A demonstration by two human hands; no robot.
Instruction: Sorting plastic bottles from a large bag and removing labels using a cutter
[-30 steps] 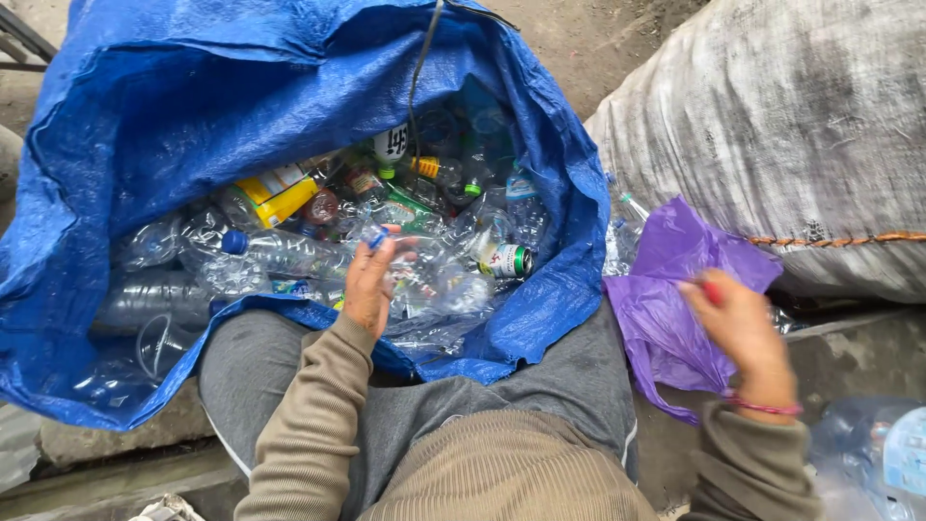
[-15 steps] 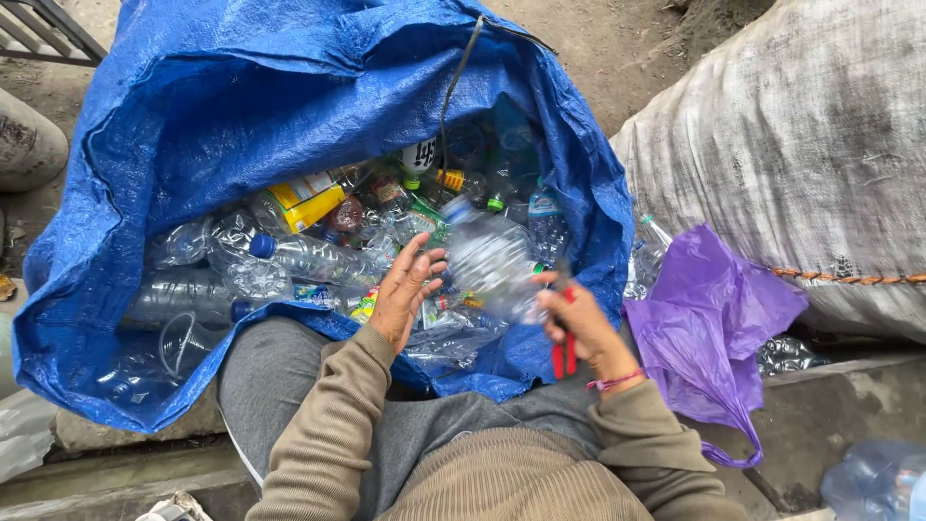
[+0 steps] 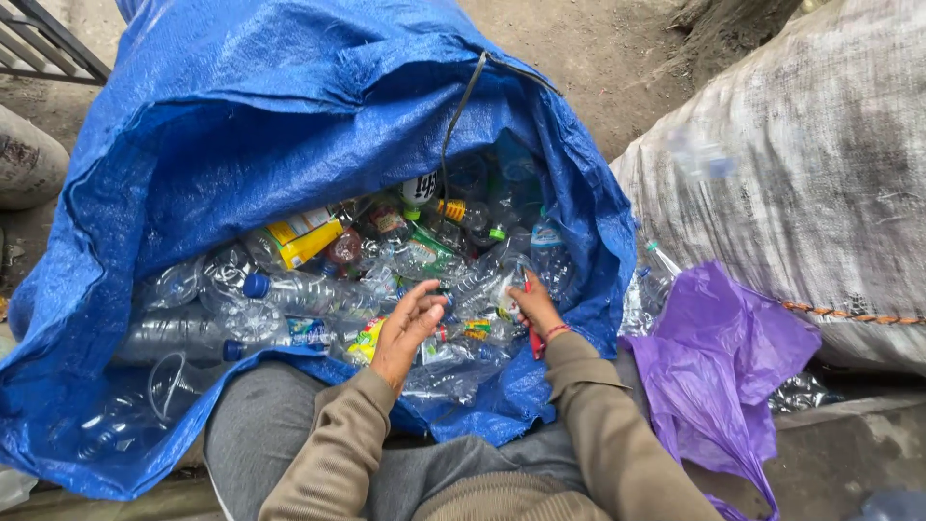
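Note:
A big blue woven sack (image 3: pixel 241 125) lies open across my lap, filled with several crushed clear plastic bottles (image 3: pixel 289 289). My left hand (image 3: pixel 405 323) rests on the bottles near the sack's front edge, fingers apart and slightly curled, holding nothing. My right hand (image 3: pixel 533 304) is a little to its right, reaching in among the bottles. It grips a thin red-handled tool (image 3: pixel 531 338) that points down along the wrist. A yellow container (image 3: pixel 307 238) and green-labelled bottles (image 3: pixel 429 253) lie deeper in the sack.
A crumpled purple plastic bag (image 3: pixel 714 376) sits just right of my right arm. Behind it bulges a large grey-white woven sack (image 3: pixel 801 174). Bare dirt ground (image 3: pixel 598 48) lies beyond the blue sack, and a metal grate (image 3: pixel 48 39) shows at top left.
My right hand left the purple bag and swung left into the blue sack, still holding the red tool. My left hand stayed on the bottles, shifting slightly.

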